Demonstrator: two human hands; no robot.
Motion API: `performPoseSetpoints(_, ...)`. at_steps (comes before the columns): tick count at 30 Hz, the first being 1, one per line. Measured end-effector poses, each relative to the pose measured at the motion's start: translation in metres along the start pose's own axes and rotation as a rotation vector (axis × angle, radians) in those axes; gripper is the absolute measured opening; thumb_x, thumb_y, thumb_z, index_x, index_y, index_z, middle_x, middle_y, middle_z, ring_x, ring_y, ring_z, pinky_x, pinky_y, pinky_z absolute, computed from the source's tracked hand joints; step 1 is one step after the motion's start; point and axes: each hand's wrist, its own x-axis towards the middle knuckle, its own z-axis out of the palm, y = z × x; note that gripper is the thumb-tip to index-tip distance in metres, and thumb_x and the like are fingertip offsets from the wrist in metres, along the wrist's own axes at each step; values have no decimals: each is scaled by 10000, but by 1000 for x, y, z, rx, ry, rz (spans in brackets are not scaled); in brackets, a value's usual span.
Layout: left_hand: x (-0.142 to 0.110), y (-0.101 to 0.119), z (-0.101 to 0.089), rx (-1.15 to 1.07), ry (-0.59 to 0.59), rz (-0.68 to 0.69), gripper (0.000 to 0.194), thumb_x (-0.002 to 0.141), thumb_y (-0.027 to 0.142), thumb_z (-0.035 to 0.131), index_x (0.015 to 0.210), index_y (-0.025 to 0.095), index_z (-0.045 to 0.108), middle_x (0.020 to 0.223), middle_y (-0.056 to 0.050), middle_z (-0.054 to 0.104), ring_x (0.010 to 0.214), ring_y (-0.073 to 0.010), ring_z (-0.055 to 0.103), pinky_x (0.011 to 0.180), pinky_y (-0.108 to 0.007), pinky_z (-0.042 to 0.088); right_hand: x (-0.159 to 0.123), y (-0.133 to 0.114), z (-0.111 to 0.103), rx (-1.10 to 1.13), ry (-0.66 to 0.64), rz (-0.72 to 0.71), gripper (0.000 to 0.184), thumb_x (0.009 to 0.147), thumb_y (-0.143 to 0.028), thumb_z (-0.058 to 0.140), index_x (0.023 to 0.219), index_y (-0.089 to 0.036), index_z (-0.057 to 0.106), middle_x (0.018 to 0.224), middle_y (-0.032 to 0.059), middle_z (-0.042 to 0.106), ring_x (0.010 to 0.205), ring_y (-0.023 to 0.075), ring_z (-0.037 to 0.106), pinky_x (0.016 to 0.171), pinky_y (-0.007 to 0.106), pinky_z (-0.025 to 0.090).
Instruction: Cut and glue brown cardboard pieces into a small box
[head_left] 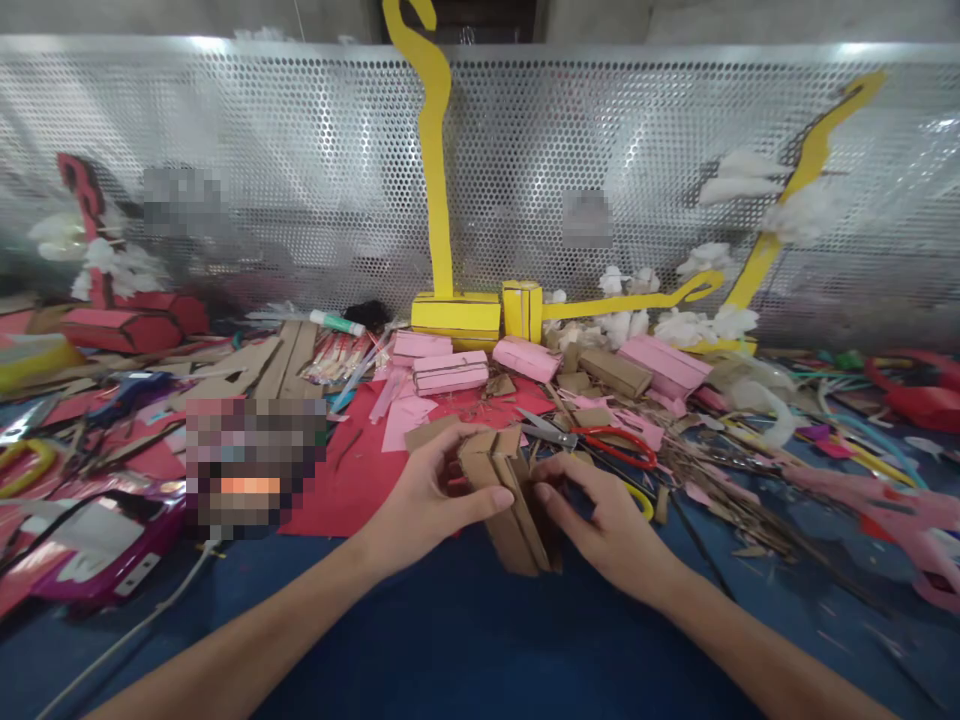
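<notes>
A small brown cardboard box (510, 515) with visible fold seams is tilted above the blue table in front of me. My left hand (442, 490) grips it from the left, thumb pressed on its near face and fingers behind. At its right side my right hand (589, 510) has curled fingers and thumb against the cardboard edge; part of those fingers is hidden. Just beyond the box lie grey-bladed scissors with red handles (619, 445). Red paper (322, 500) spreads under and left of my left hand.
Pink paper-covered boxes (450, 372) and yellow ones with long hooked strips (435, 180) stand along a perforated metal screen (300, 180). A pink glue gun (892, 510) lies right, a purple device (120, 550) left. Cardboard scraps (750, 500) and a cable (142, 630) litter the table.
</notes>
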Motion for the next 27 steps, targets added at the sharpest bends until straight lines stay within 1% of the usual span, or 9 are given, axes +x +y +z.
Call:
performPoseSetpoints(4, -1, -2, -1, 6, 35, 51, 512, 783, 301, 829, 1215, 231, 563, 1147, -49, 675, 1053, -196, 656, 906, -293, 537, -2, 1, -4, -16, 73, -55, 156, 1005, -341, 512, 1059, -223, 599, 948, 48, 672, 842, 187, 618, 774, 307, 507)
performPoseSetpoints(10, -6, 2, 2, 159, 69, 182, 519, 800, 266, 807, 1247, 258, 544, 1219, -75, 626, 1131, -242, 625, 1011, -382, 500, -6, -5, -5, -46, 113, -125, 134, 997, -322, 528, 1086, -233, 573, 940, 41, 647, 835, 181, 614, 772, 303, 508)
performPoseSetpoints(13, -7, 4, 2, 229, 103, 224, 500, 802, 261, 802, 1238, 276, 557, 1225, -68, 618, 1156, -251, 607, 1039, -396, 479, -1, -1, -12, -166, 201, -91, 126, 1003, -320, 509, 1077, -246, 579, 975, 45, 647, 880, 192, 618, 799, 316, 501)
performPoseSetpoints(15, -7, 5, 2, 232, 102, 232, 481, 811, 258, 792, 1230, 279, 558, 1215, -63, 617, 1144, -245, 607, 1035, -388, 477, 3, 11, -21, -315, 232, -43, 151, 994, -326, 511, 1103, -247, 578, 1081, 70, 644, 1006, 230, 616, 879, 356, 492)
performPoseSetpoints(17, -6, 6, 2, 212, 90, 232, 460, 826, 256, 776, 1228, 278, 552, 1189, -58, 622, 1110, -232, 618, 1018, -375, 484, 7, 30, -32, -488, 187, -3, 197, 967, -332, 528, 1133, -234, 572, 1205, 107, 617, 1136, 281, 579, 973, 421, 460)
performPoseSetpoints(18, -6, 6, 2, 202, 87, 231, 454, 831, 255, 770, 1227, 277, 548, 1182, -58, 624, 1095, -228, 623, 1007, -370, 490, 9, 40, -37, -556, 150, 21, 201, 953, -333, 534, 1117, -225, 576, 1226, 121, 611, 1147, 297, 574, 989, 443, 450)
performPoseSetpoints(21, -6, 6, 3, 188, 101, 226, 459, 826, 255, 771, 1223, 275, 541, 1164, -54, 627, 1063, -224, 631, 972, -357, 503, 10, 63, -50, -625, 64, 71, 164, 922, -325, 540, 1017, -204, 594, 1133, 137, 648, 1073, 305, 606, 951, 445, 470)
performPoseSetpoints(23, -6, 6, 3, 179, 112, 226, 461, 824, 250, 773, 1221, 277, 540, 1123, -44, 630, 1036, -216, 632, 953, -346, 508, 9, 69, -57, -621, 37, 89, 197, 909, -309, 541, 1063, -198, 594, 1087, 130, 672, 1031, 294, 630, 909, 420, 489)
performPoseSetpoints(27, -5, 6, 2, 181, 97, 240, 443, 832, 227, 762, 1220, 281, 555, 1115, -31, 631, 1040, -204, 621, 958, -331, 496, 8, 66, -66, -619, -25, 135, 258, 907, -325, 540, 1123, -200, 603, 1082, 119, 713, 965, 279, 671, 816, 377, 509)
